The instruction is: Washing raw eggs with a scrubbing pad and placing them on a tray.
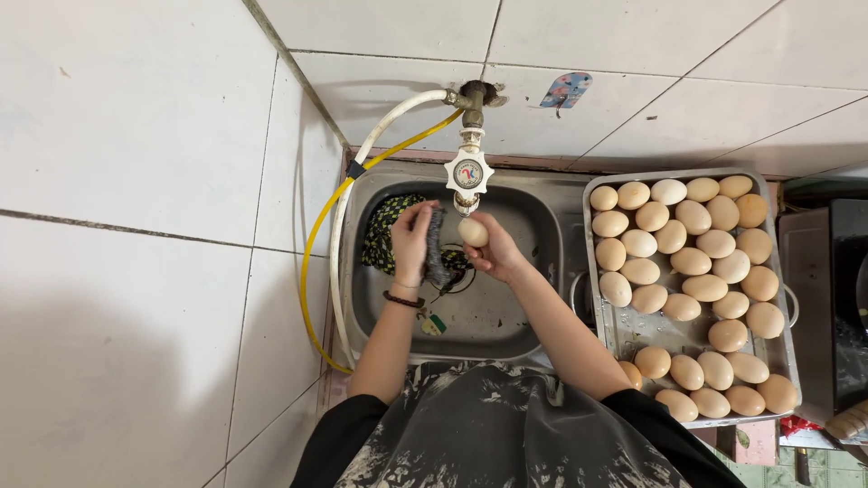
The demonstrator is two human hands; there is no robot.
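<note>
Pale egg (472,232) (wet) in right hand (495,255)

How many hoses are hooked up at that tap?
2: a white hose and a thinner yellow hose, both curving from the tap down the sink's left side.

A single head-worn camera looks almost straight down from above the steel sink (488,330), which sits near the middle of the frame. The view faces the tiled wall behind the sink, so the tap (468,172) points toward the lens from the sink's far edge. It stands far enough off to take in a metal tray of eggs (624,339) just right of the sink and white tiles left of it.
</note>
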